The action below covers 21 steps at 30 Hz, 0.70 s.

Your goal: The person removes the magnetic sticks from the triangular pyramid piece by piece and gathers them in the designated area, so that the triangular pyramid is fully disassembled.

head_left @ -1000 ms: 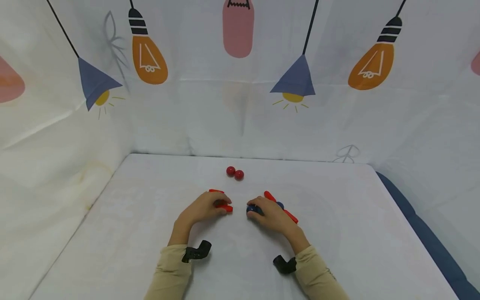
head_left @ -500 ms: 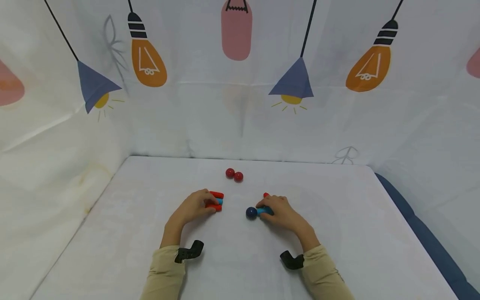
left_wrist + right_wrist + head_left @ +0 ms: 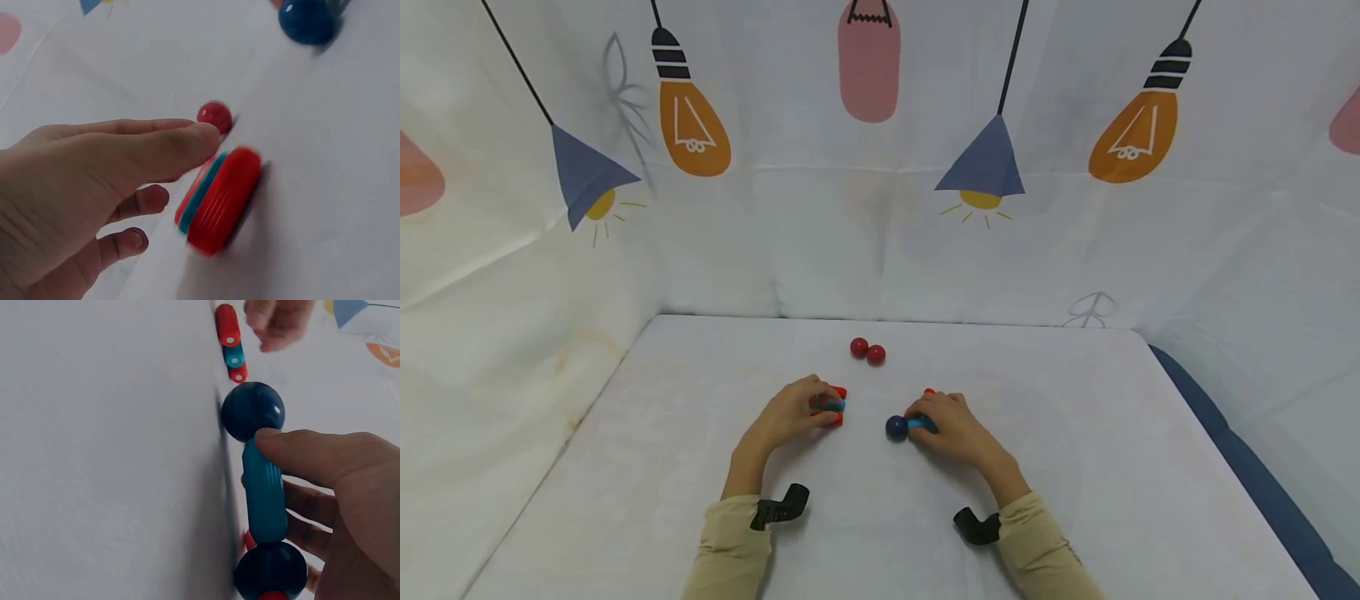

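Note:
My right hand (image 3: pixel 951 425) pinches a light blue ridged rod (image 3: pixel 265 490) between thumb and fingers. At the rod's near-centre end sits a dark blue ball (image 3: pixel 897 428), and another dark blue ball (image 3: pixel 272 572) touches its other end. A red piece (image 3: pixel 273 595) meets that second ball. My left hand (image 3: pixel 790 412) is beside a row of rods: a light blue rod (image 3: pixel 203 194) between a red rod (image 3: pixel 226 200) and another red one. Its fingers are loosely bent, and no grip on the rods shows.
Two red balls (image 3: pixel 867 351) lie together farther back on the white table (image 3: pixel 880 517). A red rod's tip (image 3: pixel 929 391) shows behind my right hand. A white printed curtain (image 3: pixel 880 225) stands behind the table. A dark blue padded edge (image 3: pixel 1247 450) runs along the right.
My right hand shifted from the ball onto the blue rod, then slid slightly left with ball and rod. My left hand drew back left; a blue rod now shows between the red ones.

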Tool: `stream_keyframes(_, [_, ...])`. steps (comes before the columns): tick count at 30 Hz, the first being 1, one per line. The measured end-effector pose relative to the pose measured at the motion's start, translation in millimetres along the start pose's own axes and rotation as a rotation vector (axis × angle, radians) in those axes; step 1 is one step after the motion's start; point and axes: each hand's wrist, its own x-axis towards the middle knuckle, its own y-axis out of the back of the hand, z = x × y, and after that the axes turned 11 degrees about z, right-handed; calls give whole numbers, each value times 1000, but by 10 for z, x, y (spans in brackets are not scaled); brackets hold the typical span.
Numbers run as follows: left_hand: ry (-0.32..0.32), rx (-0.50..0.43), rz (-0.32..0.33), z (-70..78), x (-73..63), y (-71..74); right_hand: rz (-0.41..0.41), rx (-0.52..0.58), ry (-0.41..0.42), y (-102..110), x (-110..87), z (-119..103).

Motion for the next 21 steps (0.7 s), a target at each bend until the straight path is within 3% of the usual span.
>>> stream_keyframes(5, [-95,-44,-21,225,75,-250,48,-43,5,-31,-10,-35])
stream_keyframes(8, [-112,-40,-65,358,97,-451,87,-66,4,-53,-19,-44])
stream_keyframes(12, [-108,11,-44,473,107,-643,127,-81,5,-86,-26,-43])
stream_keyframes(15, [-115,18,-5,512,107,-700,137,-94,34,-100,-30,-38])
stream_keyframes(21, [-131,36,-3,537,145,-659,114,-73,111,-76,-36,-40])
